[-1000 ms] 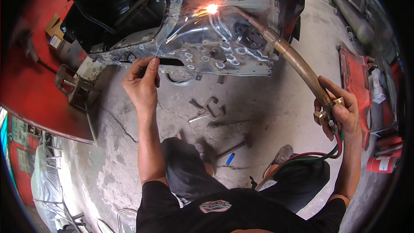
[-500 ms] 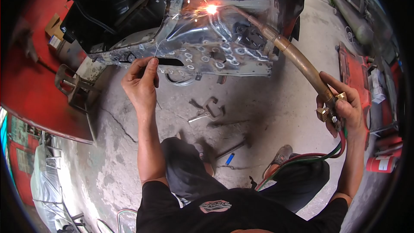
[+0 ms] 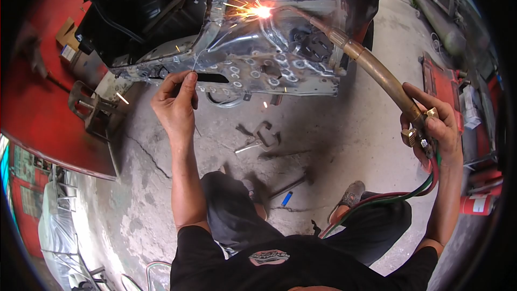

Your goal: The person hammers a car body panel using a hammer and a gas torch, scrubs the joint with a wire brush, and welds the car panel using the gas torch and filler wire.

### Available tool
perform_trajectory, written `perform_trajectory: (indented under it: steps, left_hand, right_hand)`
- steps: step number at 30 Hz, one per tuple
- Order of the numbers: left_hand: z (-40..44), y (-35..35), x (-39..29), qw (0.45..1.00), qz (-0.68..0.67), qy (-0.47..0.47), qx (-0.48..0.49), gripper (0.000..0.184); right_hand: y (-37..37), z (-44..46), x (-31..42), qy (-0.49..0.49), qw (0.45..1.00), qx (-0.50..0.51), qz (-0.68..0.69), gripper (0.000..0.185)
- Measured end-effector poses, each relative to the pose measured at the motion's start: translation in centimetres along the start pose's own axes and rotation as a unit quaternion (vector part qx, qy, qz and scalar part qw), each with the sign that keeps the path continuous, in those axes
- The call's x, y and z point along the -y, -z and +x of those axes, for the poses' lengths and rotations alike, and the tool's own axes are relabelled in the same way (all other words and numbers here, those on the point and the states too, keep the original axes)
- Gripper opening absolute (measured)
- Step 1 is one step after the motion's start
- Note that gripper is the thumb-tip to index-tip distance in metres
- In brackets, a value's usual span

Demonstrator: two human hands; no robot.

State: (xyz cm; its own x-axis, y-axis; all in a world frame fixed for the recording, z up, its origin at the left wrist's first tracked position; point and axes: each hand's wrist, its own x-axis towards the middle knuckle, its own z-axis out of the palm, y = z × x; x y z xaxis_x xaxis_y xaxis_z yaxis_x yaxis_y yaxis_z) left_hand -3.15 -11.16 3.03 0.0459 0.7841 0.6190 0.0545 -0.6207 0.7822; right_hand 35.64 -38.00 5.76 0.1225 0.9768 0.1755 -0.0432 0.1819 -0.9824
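The torch (image 3: 385,79) lies slantwise on the right of the car body section (image 3: 245,56), its tip over the metal and its rear end off the near right corner. Its long axis runs from that rear end away from the person and leftward; the slim neck bends further left, so the tip points at a bright glow (image 3: 263,12) on the far part of the body section. Sparks fan out leftward from the glow, and a few streaks hang in front of the body section.

The right hand (image 3: 439,124) has its fingers wrapped around the torch's rear end, beside the brass knobs (image 3: 409,137); the grasp looks loose, with the index finger stretched along the tube. Red and green hoses (image 3: 385,198) leave that end and curve back over the person's right leg.

The left hand (image 3: 177,102) is just in front of the body section's near edge, left of its dark slot (image 3: 212,77). Its thumb and forefinger are pinched together on a thin wire (image 3: 196,62), which rises steeply from them toward the body section and bends right; a short tail hangs below the hand.

On the floor (image 3: 334,145) in front of the body section lie a clamp (image 3: 262,136), a dark tool (image 3: 288,184) and a small blue object (image 3: 287,199).
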Motion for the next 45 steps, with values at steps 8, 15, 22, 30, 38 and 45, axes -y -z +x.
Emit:
perform_trajectory:
  steps: [8, 15, 22, 30, 38, 45]
  left_hand:
    - [0.09, 0.06, 0.14, 1.000, -0.003, 0.001, 0.004, 0.015]
    - [0.09, 0.07, -0.02, 1.000, 0.004, 0.006, 0.008, 0.017]
    - [0.12, 0.09, 0.05, 1.000, -0.001, 0.013, 0.003, 0.016]
    - [0.15, 0.03, 0.14, 1.000, -0.003, 0.004, 0.001, 0.015]
    - [0.08, -0.06, -0.04, 1.000, 0.000, 0.007, 0.003, 0.015]
    - [0.19, -0.06, 0.17, 1.000, -0.007, 0.005, 0.003, 0.014]
  right_hand:
    - [-0.13, 0.05, -0.25, 0.001, 1.000, -0.015, 0.012, 0.076]
    - [-0.29, -0.04, -0.44, -0.002, 1.000, -0.023, 0.021, 0.078]
    - [-0.20, -0.08, -0.55, 0.001, 1.000, -0.018, 0.023, 0.077]
    - [-0.26, -0.13, -0.51, -0.011, 1.000, -0.019, 0.019, 0.077]
    - [-0.18, -0.12, -0.22, -0.028, 0.999, -0.007, 0.022, 0.084]
    - [-0.37, -0.13, -0.69, -0.002, 0.999, -0.020, 0.025, 0.076]
